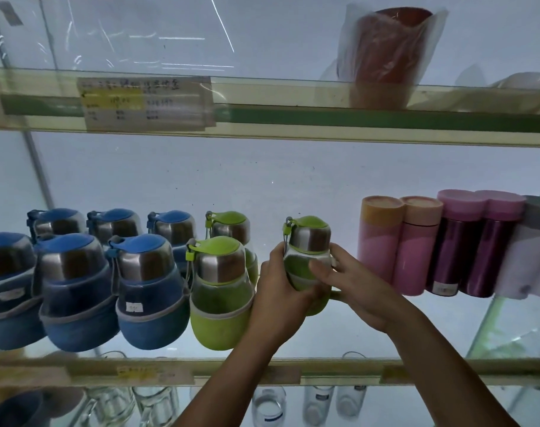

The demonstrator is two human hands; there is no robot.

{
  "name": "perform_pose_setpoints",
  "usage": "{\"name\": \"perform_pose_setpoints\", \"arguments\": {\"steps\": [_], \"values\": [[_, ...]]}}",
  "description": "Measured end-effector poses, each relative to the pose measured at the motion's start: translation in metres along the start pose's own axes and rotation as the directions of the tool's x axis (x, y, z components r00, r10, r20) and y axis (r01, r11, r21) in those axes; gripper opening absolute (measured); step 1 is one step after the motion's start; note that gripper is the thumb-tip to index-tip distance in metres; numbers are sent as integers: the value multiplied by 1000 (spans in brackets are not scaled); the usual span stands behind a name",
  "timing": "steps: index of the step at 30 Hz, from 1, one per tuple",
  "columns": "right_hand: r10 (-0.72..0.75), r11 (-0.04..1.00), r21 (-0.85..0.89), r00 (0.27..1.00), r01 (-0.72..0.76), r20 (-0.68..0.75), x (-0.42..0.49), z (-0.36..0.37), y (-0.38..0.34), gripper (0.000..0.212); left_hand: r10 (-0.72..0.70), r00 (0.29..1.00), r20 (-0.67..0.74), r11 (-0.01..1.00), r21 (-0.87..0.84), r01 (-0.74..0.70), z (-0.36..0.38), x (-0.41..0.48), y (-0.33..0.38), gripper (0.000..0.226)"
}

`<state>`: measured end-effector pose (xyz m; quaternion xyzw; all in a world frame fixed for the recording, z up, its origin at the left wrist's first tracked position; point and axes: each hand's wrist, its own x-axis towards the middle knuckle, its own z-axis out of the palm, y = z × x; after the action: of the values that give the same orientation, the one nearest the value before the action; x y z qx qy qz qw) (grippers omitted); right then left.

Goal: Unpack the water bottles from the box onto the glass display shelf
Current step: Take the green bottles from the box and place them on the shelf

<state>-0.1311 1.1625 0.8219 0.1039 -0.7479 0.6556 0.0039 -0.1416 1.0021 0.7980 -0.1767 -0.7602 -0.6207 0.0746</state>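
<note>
Green bottle (308,260) upright on glass shelf (293,363), left hand (281,291) and right hand (352,282) fingers (319,269) curled round it.

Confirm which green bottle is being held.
The rightmost green-sleeved glass bottle, beside the pink flasks: left hand and right hand both hold it. The front green bottle and rear green bottle stand unheld to its left.

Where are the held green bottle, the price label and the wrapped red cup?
held green bottle (308,238): head view, steel shoulder.
price label (145,103): head view, centre.
wrapped red cup (385,63): head view, side wall.
</note>
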Motion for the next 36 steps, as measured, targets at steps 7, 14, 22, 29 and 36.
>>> {"name": "perform_pose_setpoints", "arguments": {"steps": [7,14,22,29,36], "values": [[-6,999,-36,1000,7,17,6,0,9,62,-2,1000,-12,1000,5,2,2,0,-6,78],[-7,995,-103,1000,6,-7,10,0,17,89,-31,999,-39,999,26,32,4,-2,-9,96],[33,978,-205,998,-43,-50,4,0,23,75,-27,999,-40,971,237,36,8,-17,1,119],[20,961,-273,993,-52,-118,3,7,20,76,52,996,-68,923,384,-22,10,-34,2,105],[43,935,-342,987,-95,-156,11,16,10,75,72,993,-95,916,399,-28,11,-33,-4,100]]}}
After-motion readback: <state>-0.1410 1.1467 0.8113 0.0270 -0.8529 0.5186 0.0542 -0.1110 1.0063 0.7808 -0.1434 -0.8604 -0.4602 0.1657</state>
